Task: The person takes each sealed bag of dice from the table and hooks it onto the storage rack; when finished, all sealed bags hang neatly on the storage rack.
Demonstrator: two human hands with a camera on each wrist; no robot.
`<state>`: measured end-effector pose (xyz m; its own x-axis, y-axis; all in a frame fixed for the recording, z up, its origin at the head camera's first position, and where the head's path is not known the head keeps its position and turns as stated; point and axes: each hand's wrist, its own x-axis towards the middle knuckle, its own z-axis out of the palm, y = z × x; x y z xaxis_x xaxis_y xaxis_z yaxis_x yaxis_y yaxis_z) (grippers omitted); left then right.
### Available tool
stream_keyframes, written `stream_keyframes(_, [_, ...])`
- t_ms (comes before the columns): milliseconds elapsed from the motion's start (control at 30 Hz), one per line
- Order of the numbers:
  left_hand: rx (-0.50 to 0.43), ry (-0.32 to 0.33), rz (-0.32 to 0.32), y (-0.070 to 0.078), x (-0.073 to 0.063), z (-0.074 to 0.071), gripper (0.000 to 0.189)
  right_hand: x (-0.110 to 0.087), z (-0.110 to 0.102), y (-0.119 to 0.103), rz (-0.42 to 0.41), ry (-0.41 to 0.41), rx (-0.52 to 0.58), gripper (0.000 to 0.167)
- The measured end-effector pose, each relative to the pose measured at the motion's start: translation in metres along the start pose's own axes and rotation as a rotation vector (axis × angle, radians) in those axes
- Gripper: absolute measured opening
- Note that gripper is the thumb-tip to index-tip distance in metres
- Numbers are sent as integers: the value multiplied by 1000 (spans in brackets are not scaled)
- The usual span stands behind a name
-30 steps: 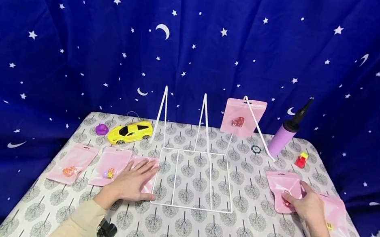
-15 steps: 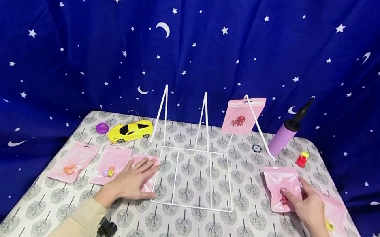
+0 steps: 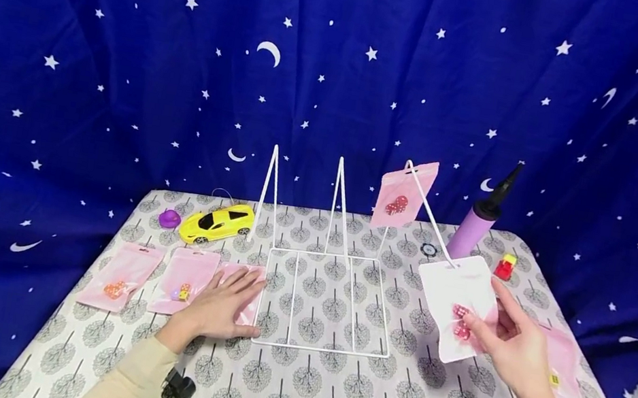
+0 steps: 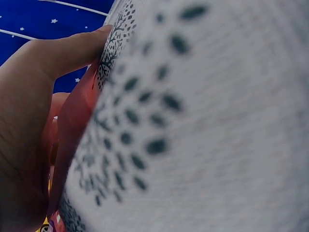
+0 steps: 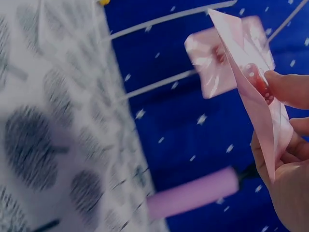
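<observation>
My right hand [image 3: 520, 346] pinches a pink zip bag [image 3: 435, 292] between thumb and fingers, lifted off the table. Red dice [image 3: 463, 322] show through its front near the thumb; the right wrist view has the bag edge-on. Spread flat, my left hand [image 3: 222, 308] rests on another pink bag [image 3: 248, 312], mostly hidden beneath it, at the left side of a white wire rack [image 3: 321, 349]. From the rack's right-hand arm hangs a pink bag [image 3: 389, 192] with red dice, tilted. Two more pink bags, one with orange dice [image 3: 115, 289] and one with a yellow die [image 3: 184, 292], lie left of my left hand.
Another pink bag [image 3: 568, 370] lies partly behind my right wrist. Along the back are a purple toy [image 3: 170, 219], yellow toy car [image 3: 222, 224], round chip [image 3: 428, 250], purple hand pump [image 3: 470, 234] and red-yellow toy [image 3: 505, 267]. A blue starry curtain [image 3: 337, 78] hangs behind.
My right hand has raised its bag from the tabletop and tilted it, moving slightly left. The hanging bag has turned on its arm. My left hand stays in place.
</observation>
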<state>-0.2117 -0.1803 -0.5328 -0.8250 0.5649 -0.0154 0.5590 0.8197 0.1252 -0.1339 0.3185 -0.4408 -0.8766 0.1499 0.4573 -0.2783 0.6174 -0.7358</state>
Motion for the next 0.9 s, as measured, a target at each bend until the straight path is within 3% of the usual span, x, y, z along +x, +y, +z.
stream_keyframes(167, [1,-4,-2,0,0,1,101,-9,-1,-27,-171,45,192,84])
stream_keyframes(267, [-4,0,5,1,0,0,100,-12,-4,-39,-290,51,376,81])
stream_keyframes(400, [-10,3,13,2,0,0,99,-14,-6,-55,-425,-2,634,75])
stream_keyframes(500, [-9,2,8,2,0,0,98,-16,-8,-68,-491,-48,741,74])
stream_keyframes(700, [10,14,12,2,0,-1,99,-20,-11,-93,-546,-81,860,73])
stream_keyframes(900, [9,8,6,2,0,-2,100,-17,-10,-105,-543,4,845,72])
